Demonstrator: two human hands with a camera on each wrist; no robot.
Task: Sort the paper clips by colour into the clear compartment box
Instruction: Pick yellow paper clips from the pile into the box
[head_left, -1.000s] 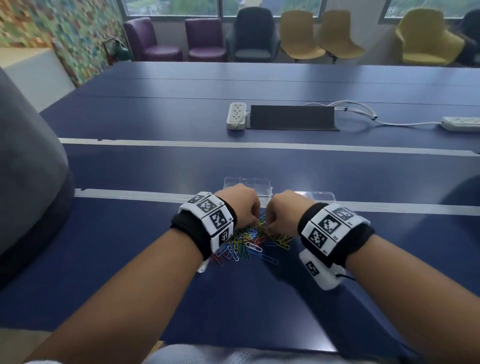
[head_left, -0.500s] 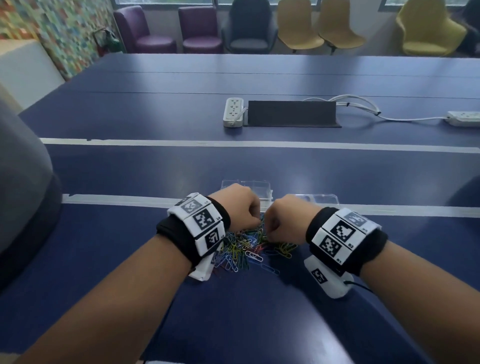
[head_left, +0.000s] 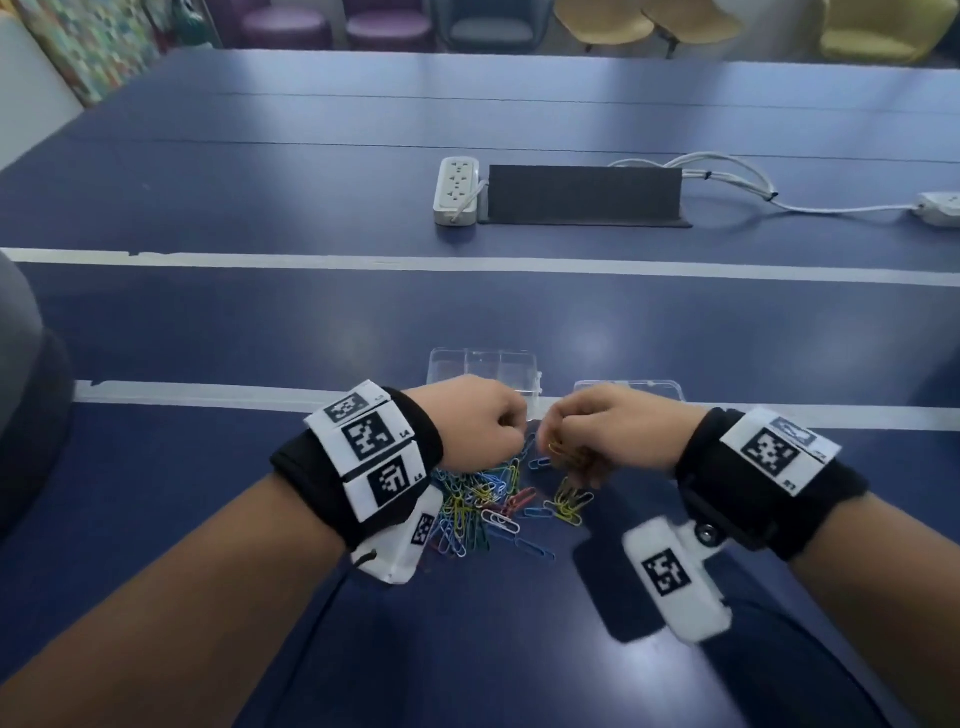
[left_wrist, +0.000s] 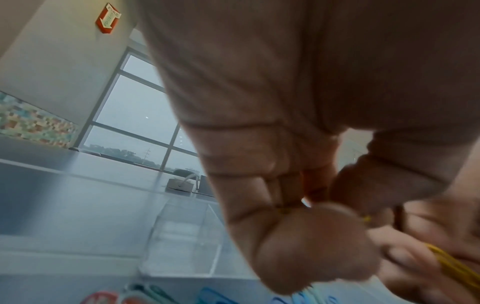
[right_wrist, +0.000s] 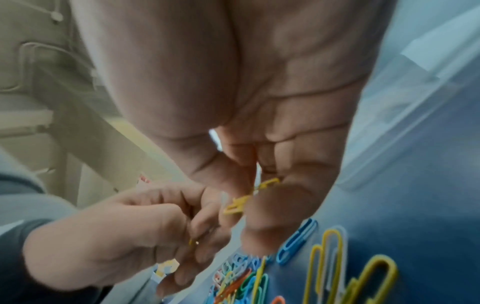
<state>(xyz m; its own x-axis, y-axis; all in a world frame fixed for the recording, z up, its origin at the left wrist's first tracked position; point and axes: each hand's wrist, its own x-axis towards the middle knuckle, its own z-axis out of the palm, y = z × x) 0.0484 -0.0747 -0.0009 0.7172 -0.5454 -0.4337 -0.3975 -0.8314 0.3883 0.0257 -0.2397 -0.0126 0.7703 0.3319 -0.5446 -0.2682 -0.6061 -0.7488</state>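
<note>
A pile of mixed-colour paper clips (head_left: 480, 501) lies on the blue table, just in front of the clear compartment box (head_left: 483, 370). Both hands hover fist-like over the pile, knuckles nearly touching. My right hand (head_left: 558, 441) pinches a small bunch of yellow paper clips (head_left: 567, 453), seen linked together in the right wrist view (right_wrist: 248, 198). My left hand (head_left: 511, 431) has its fingers curled tight, and a sliver of a yellow clip (left_wrist: 283, 210) shows between thumb and fingers. More yellow clips (head_left: 569, 503) lie loose on the right of the pile.
The box's clear lid (head_left: 629, 394) lies to the right of the box on a white tape line (head_left: 208, 395). Farther back stand a white power strip (head_left: 457, 191), a dark cable flap (head_left: 584, 195) and white cables (head_left: 743, 182). A grey chair back (head_left: 21, 415) is at left.
My right hand has come up from the pile with yellow clips in its fingers. The view has tilted down and closer. Both hands stay together over the pile.
</note>
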